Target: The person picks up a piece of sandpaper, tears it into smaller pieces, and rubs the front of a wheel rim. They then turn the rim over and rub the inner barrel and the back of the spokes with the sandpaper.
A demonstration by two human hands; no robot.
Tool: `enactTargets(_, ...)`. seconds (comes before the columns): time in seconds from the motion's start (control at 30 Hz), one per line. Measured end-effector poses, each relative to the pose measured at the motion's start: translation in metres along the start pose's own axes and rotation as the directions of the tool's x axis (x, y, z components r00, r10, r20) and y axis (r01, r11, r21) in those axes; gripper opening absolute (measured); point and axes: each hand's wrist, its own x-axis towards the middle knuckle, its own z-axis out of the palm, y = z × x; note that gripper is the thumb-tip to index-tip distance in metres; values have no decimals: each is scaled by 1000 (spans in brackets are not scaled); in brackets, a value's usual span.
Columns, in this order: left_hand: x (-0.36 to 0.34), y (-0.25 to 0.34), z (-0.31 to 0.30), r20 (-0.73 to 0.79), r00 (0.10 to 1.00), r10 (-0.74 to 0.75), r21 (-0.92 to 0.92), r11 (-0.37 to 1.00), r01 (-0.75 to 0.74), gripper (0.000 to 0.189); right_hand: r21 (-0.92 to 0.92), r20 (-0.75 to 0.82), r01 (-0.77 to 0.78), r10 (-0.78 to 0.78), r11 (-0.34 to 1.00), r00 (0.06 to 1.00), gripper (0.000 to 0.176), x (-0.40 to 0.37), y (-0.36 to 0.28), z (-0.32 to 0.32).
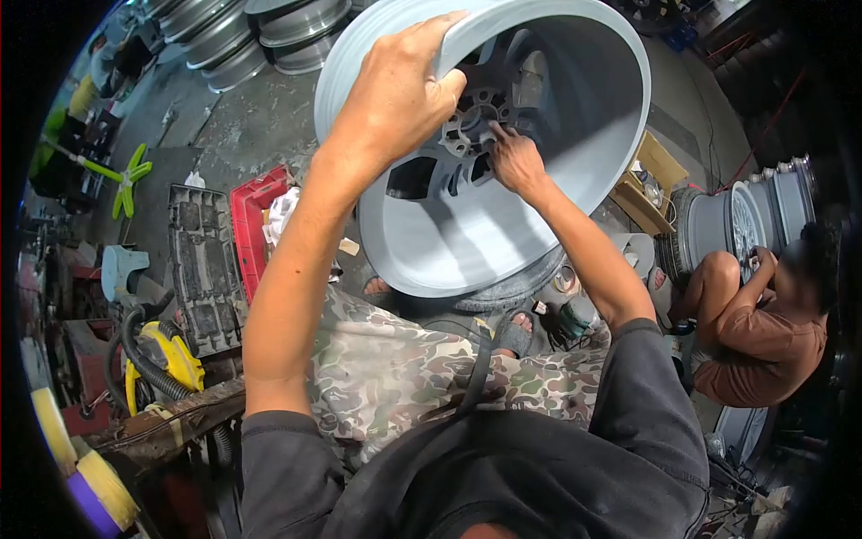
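Observation:
A large grey alloy wheel rim (422, 251) is tilted in front of me, its hollow barrel facing me and its spokes and hub at the far end. My left hand (404, 85) grips the rim's upper left edge, with the fingers over the lip and the thumb inside. Reaching into the barrel, my right hand (518, 163) touches the hub (476, 121) with outstretched fingertips. No tool shows in it, though its palm side is hidden. Under the rim's lower edge lies a tyre (512, 292), partly covered.
A co-worker (763, 332) crouches at right beside several wheels (745, 216). A cardboard box (651, 180) stands right of the rim. On the left are a red crate (247, 238), a dark ribbed panel (199, 269) and a yellow machine with a hose (166, 359). Stacked rims (301, 36) stand behind.

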Motion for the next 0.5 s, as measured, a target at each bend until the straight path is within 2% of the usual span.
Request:
enactTargets(0.1, -2, 5, -3, 59, 994, -92, -33, 995, 94, 50, -8, -14, -34, 34, 999, 999, 30, 0, -19, 45)
enactTargets(0.13, -3, 7, -4, 75, 991, -114, -19, 993, 116, 50, 139, 311, -167, 117, 976, 943, 32, 6, -37, -2)
enactTargets(0.17, -3, 8, -5, 93, 986, -136, -7, 991, 137, 50, 269, 171, -179, 136, 946, 976, 33, 5, -46, -1)
enactTargets(0.2, -3, 9, -5, 100, 983, -151, -20, 988, 154, 50, 524, 67, -157, 143, 837, 987, 32, 9, -44, 2)
enactTargets(0.23, -3, 9, -4, 104, 984, -148, -20, 988, 150, 50, 737, -35, -98, 182, 669, 983, 30, 14, -42, -2)
enactTargets(0.27, -3, 9, -4, 102, 985, -137, -11, 990, 139, 50, 737, -37, -99, 187, 668, 982, 30, 14, -38, -6)
enactTargets(0.3, -3, 8, -4, 97, 987, -128, -3, 992, 129, 50, 935, 90, -208, 374, 289, 923, 27, 12, -31, -11)
enactTargets(0.33, -3, 9, -5, 97, 987, -127, -3, 992, 128, 50, 961, 277, -233, 478, -150, 834, 24, 9, -24, -23)
enactTargets(0.4, -3, 11, -6, 114, 981, -159, -5, 987, 161, 51, 945, 2, -222, 673, 241, 740, 21, 0, -18, -42)
enactTargets(0.43, -4, 10, -4, 114, 981, -158, -11, 987, 161, 51, 868, -163, -247, 717, 430, 678, 22, -4, -17, -43)
enactTargets(0.47, -4, 7, -2, 89, 988, -124, 7, 992, 124, 52, 867, -166, -250, 721, 432, 672, 22, -6, -17, -42)
enactTargets(0.5, -3, 5, -1, 64, 994, -85, 28, 996, 83, 52, 708, -319, -232, 596, 667, 737, 26, -5, -20, -38)
